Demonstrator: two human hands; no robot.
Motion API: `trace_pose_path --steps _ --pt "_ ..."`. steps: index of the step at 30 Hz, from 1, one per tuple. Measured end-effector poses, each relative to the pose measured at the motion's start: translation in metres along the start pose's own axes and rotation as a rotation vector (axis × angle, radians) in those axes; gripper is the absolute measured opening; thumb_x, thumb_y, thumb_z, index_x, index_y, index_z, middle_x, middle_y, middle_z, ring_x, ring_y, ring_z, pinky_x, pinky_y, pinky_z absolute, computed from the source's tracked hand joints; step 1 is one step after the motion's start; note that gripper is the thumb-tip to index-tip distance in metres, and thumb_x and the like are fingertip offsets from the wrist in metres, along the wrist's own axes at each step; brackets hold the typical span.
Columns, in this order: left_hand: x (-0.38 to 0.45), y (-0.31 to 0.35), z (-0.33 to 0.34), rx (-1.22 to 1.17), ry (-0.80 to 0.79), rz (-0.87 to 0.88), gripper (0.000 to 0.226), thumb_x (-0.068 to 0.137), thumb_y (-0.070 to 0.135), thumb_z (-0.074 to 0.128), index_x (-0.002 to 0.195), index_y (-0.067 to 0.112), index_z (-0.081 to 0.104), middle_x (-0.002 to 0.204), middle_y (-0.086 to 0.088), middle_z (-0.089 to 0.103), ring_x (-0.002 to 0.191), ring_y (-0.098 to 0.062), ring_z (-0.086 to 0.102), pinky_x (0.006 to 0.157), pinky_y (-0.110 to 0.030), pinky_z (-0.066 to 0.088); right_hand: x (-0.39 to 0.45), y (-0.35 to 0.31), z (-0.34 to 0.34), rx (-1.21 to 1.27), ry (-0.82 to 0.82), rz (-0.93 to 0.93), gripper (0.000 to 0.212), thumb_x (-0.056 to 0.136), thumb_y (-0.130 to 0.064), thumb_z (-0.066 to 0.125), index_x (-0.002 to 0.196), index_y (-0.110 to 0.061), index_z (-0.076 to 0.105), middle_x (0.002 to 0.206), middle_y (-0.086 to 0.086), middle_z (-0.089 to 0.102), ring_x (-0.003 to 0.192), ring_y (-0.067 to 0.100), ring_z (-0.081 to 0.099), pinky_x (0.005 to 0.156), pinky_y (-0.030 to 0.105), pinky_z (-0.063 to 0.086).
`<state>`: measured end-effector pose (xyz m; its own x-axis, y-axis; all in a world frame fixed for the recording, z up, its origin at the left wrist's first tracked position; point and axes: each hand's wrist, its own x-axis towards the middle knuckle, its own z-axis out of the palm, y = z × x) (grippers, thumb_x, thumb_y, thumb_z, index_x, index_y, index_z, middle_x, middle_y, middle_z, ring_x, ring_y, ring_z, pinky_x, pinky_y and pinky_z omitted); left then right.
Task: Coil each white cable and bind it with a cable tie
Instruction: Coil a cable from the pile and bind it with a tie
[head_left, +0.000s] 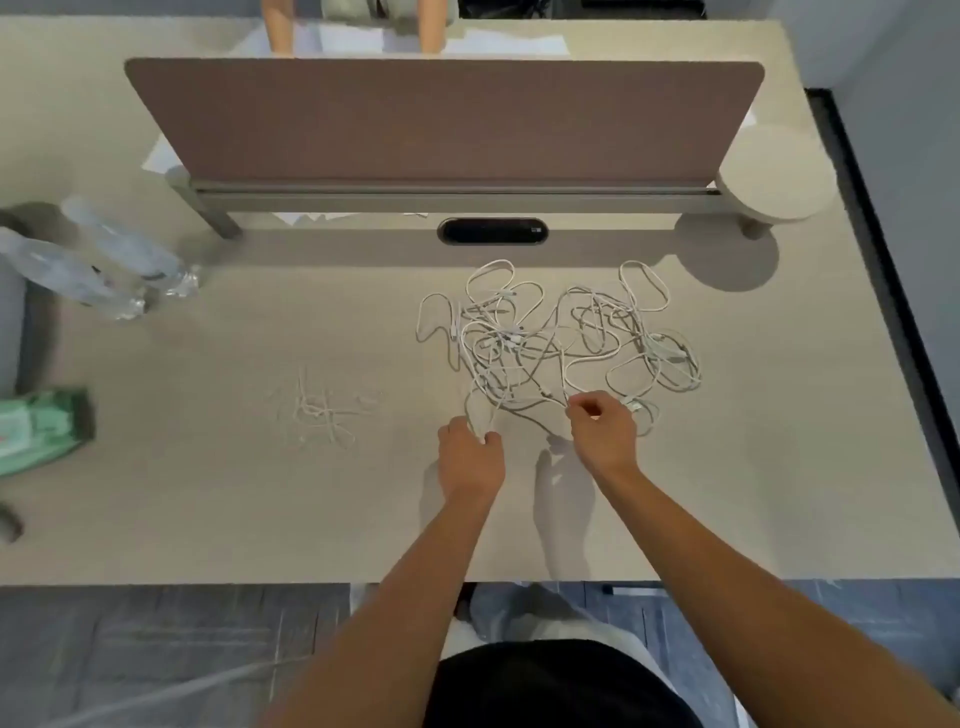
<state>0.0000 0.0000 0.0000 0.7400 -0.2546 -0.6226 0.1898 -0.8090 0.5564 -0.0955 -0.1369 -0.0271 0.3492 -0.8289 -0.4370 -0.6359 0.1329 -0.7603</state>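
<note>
White cables (558, 338) are lying in one loose tangle on the tabletop (208, 493), right of centre, and none is showing as a finished coil or carrying a tie. Nearest the person, both hands are working at the near edge of that tangle. The left hand (470, 454) is pinching a strand between curled fingers, and the right hand (602, 428) is pinching another strand just beside it; the two hands are a little apart, with cable running between them. By the look of it, they are drawing one cable free of the heap, which would make this the opening step.

Left of the hands, a small scatter of cable ties (322, 410) is lying untouched on the tabletop, well apart from the tangle.

Judged from this layout, the task is standing at its very start: separating, coiling and binding are all outstanding for every cable. The count of cables cannot be told, since the strands are overlapping.

Farther back, a brown divider panel (447, 119) is standing across the tabletop.
</note>
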Motion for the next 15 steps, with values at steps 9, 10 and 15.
trace_pose_path --steps 9,10,15 --pt "0.136 -0.065 0.081 -0.258 -0.086 -0.232 0.048 0.065 0.042 0.056 0.111 0.029 0.060 0.102 -0.010 0.077 0.092 -0.037 0.074 0.089 -0.046 0.058 0.014 -0.014 0.010 -0.034 0.035 0.008 0.012 0.096 -0.017 0.062 0.098 -0.018 0.074 0.089 -0.003 0.074 0.087 0.024 0.071 0.080 0.036 0.057" --pt "0.132 -0.060 0.080 -0.302 -0.082 -0.235 0.031 0.068 0.035 0.057 0.095 0.023 0.065 0.093 -0.013 0.077 0.086 -0.039 0.074 0.083 -0.044 0.059 0.014 -0.014 0.007 -0.030 0.042 0.005 0.012 0.095 -0.016 0.062 0.098 -0.018 0.073 0.089 -0.003 0.073 0.088 0.024 0.071 0.081 0.036 0.057" --pt "0.032 0.008 0.010 -0.257 0.023 0.080 0.018 0.100 0.012 0.056 0.097 0.008 0.074 0.087 -0.008 0.073 0.084 -0.026 0.066 0.078 -0.035 0.052 0.012 -0.017 -0.006 -0.077 0.079 -0.088 0.028 0.095 -0.013 0.061 0.122 -0.019 0.064 0.097 -0.005 0.066 0.077 0.013 0.065 0.077 0.037 0.056"
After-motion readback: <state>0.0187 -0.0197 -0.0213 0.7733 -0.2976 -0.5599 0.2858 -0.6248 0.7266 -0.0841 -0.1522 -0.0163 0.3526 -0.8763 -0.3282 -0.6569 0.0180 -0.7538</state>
